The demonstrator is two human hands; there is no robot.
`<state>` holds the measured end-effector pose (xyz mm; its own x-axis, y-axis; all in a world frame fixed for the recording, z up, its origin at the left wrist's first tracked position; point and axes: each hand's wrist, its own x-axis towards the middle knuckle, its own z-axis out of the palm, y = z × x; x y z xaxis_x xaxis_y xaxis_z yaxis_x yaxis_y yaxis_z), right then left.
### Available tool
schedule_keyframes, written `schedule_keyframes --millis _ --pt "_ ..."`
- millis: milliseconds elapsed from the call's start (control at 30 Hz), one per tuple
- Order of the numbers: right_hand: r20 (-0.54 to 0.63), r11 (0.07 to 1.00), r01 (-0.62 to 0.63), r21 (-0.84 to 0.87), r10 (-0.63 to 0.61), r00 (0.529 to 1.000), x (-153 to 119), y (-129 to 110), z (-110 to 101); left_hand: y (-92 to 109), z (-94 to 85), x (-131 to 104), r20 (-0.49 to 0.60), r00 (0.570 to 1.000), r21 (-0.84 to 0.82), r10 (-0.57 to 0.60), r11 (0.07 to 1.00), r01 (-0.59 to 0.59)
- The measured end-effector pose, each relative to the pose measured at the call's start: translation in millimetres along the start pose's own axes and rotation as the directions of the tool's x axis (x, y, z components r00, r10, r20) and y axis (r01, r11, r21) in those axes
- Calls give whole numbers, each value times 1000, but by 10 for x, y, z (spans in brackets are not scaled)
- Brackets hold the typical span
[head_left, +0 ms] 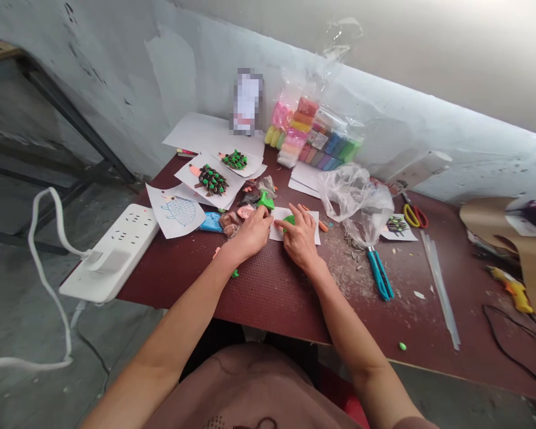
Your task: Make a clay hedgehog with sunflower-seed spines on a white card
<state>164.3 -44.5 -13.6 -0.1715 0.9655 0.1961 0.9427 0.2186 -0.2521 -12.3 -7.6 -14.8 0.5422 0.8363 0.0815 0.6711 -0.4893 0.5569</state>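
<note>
My left hand (pixel 255 231) has its fingers pressed together just below a green clay packet (pixel 265 201); what it holds, if anything, is too small to make out. On a small white card (pixel 313 233) lies a flat patch of green clay (pixel 289 222). My right hand (pixel 301 236) rests over this card with fingers spread, touching the edge of the green clay. Pink clay (pixel 245 211), brown clay (pixel 229 223) and a blue packet (pixel 211 221) lie left of my hands. Sunflower seeds (pixel 352 246) are scattered to the right.
Hedgehog cards (pixel 212 179) and a blue drawing (pixel 178 211) lie back left, near a power strip (pixel 116 250). Bagged colored clay (pixel 317 134) leans on the wall. A teal cutter (pixel 379 274), scissors (pixel 415 216), glue sticks (pixel 441 289) and a yellow glue gun (pixel 513 289) lie right.
</note>
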Motion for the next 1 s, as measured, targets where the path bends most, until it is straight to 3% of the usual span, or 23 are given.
schedule_keyframes --millis 300,600,1000 --pt "10 999 36 0 -36 999 7 8 6 4 -31 20 29 999 19 13 1000 -14" --pt "-29 994 10 109 -7 1000 -9 55 58 -60 25 21 -20 999 -12 40 999 -40" --pt "2 999 26 28 -26 1000 19 -46 -9 -68 29 25 -17 1000 4 21 1000 -21"
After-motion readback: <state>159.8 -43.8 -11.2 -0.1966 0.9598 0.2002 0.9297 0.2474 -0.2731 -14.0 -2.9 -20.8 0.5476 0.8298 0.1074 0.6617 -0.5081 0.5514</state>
